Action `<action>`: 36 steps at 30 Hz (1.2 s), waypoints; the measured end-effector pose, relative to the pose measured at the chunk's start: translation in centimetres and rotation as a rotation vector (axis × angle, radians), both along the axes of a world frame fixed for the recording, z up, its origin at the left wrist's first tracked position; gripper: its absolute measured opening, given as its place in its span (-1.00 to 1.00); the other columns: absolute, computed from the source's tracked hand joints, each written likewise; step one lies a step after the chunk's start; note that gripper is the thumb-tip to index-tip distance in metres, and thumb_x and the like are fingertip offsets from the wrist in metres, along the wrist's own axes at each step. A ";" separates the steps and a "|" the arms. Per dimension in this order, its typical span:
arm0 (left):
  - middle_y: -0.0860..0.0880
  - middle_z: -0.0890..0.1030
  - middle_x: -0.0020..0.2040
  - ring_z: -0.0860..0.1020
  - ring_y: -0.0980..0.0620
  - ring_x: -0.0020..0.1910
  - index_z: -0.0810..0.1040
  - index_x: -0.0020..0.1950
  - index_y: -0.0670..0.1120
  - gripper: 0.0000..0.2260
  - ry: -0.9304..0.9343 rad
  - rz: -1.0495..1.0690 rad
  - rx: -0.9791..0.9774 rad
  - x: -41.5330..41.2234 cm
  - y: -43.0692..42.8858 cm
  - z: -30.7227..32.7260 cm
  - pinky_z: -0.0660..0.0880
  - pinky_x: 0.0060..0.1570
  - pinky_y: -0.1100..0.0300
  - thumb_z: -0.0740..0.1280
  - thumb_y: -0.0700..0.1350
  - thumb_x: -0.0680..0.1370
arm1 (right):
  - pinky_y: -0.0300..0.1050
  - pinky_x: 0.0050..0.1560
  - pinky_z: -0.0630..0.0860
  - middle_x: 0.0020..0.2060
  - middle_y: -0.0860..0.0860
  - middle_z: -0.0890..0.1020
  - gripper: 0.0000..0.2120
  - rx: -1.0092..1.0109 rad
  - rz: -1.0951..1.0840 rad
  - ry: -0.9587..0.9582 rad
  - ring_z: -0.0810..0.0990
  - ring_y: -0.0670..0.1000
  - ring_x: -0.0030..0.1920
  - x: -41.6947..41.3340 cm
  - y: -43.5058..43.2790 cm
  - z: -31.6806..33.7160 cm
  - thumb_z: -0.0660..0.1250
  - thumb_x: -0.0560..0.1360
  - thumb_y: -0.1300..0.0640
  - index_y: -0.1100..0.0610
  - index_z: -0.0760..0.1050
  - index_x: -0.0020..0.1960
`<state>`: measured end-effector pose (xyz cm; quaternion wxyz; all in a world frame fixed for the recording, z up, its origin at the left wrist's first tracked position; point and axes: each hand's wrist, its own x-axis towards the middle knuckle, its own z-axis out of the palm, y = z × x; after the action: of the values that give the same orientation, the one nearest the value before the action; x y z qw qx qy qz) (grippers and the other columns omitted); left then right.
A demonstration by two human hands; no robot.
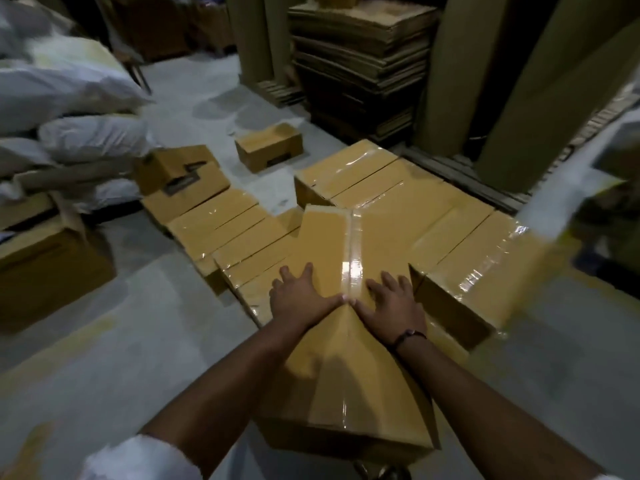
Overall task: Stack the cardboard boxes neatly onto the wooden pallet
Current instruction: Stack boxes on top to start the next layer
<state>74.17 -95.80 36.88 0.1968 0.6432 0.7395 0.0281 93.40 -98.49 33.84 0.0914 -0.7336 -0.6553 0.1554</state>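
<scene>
While our left hand [300, 300] and right hand [391, 304] are pressing flat, fingers spread, on the taped box [346, 382] lying across the sealed bottom layer [436, 220], we are judging the stacking as early: more boxes [183, 183] are waiting on the floor [166, 327], and no pallet is showing.

The left hand [301, 299] and right hand [394, 303] are laid flat, side by side, on the near box [329, 244]. Sealed box rows are located to its left [225, 230] and right [450, 230]. An open box [268, 145] is positioned behind on the floor [104, 341]. Flattened cardboard [360, 64] is stacked at rear right; sacks [69, 81] are piled at far left.
</scene>
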 end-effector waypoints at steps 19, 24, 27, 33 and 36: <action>-0.24 0.24 0.51 0.35 -0.35 0.43 0.15 0.62 0.12 0.12 0.020 -0.445 -0.105 4.0 2.1 -3.1 0.35 0.38 -0.19 0.24 0.69 0.21 | 0.25 0.44 0.30 0.56 -0.09 0.27 -0.34 -0.090 -0.470 0.092 0.10 0.10 0.58 1.1 -5.5 -3.2 0.21 0.47 -0.44 -0.15 0.41 0.47; -0.22 0.27 0.50 0.37 -0.33 0.41 0.17 0.62 0.13 0.13 0.022 -0.644 -0.126 2.9 3.3 -4.4 0.36 0.36 -0.18 0.19 0.71 0.19 | 0.19 0.35 0.35 0.51 -0.09 0.34 -0.37 -0.106 -0.678 0.078 0.17 0.07 0.53 -1.8 -7.4 -3.2 0.23 0.48 -0.43 -0.11 0.47 0.41; -0.22 0.27 0.50 0.37 -0.32 0.40 0.17 0.61 0.13 0.10 0.025 -0.738 -0.125 2.8 4.1 -5.7 0.35 0.35 -0.17 0.18 0.70 0.21 | 0.17 0.33 0.37 0.50 -0.09 0.36 -0.40 -0.100 -0.781 0.078 0.17 0.05 0.51 -3.4 -8.0 -3.7 0.24 0.48 -0.42 -0.10 0.50 0.38; -0.25 0.27 0.51 0.35 -0.36 0.41 0.17 0.61 0.14 0.14 0.012 -0.839 -0.156 3.1 4.3 -9.1 0.36 0.36 -0.21 0.14 0.73 0.17 | 0.25 0.37 0.34 0.51 -0.08 0.33 -0.39 -0.149 -0.874 0.099 0.13 0.07 0.53 -4.5 -9.4 -6.4 0.26 0.47 -0.44 -0.09 0.50 0.37; -0.26 0.27 0.51 0.35 -0.36 0.42 0.16 0.62 0.12 0.12 0.013 -0.865 -0.173 4.2 4.7 -11.2 0.35 0.37 -0.23 0.13 0.72 0.21 | 0.24 0.37 0.33 0.52 -0.07 0.32 -0.37 -0.168 -0.885 0.119 0.12 0.07 0.54 -3.3 -9.1 -8.2 0.26 0.46 -0.45 -0.09 0.49 0.37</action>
<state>78.39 -91.09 25.69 0.2389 0.8748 0.4031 -0.1229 90.05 -107.63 25.63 0.1265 -0.9377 -0.2575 0.1958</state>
